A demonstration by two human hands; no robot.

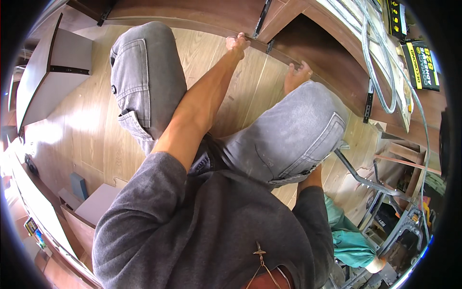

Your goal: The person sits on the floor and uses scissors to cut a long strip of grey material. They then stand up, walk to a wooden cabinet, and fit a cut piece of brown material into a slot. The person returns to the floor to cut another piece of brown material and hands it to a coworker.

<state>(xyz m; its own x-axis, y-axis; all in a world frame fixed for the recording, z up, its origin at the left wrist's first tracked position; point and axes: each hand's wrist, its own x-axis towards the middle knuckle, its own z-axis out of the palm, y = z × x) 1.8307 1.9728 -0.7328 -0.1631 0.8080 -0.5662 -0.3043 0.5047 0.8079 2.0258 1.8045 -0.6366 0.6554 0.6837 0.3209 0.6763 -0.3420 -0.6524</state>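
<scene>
We crouch over the pale wood floor [240, 103] with both hands at the near edge of a brown cabinet [284, 20], which sweeps round from eleven to three o'clock. Our left hand [238, 42], at twelve o'clock, has its fingers loosely bent at the lower rail; we cannot tell whether they truly clasp it. Our right hand [299, 73], between one and two o'clock, is half spread, thumb apart from the fingers, and seems to have hold of nothing; whether it touches the board behind it, we cannot tell.

We judge the step in hand to be handling or steadying that edge. A further move there would call for a sure hold by both hands, with our fingers clear of the metal.

The cabinet has a smooth, reddish-brown face, a divider and a dark, deep bay at one o'clock. Black drawer slides [368, 101] are fixed along it, and pale cables [368, 55] hang over its two o'clock side.
</scene>
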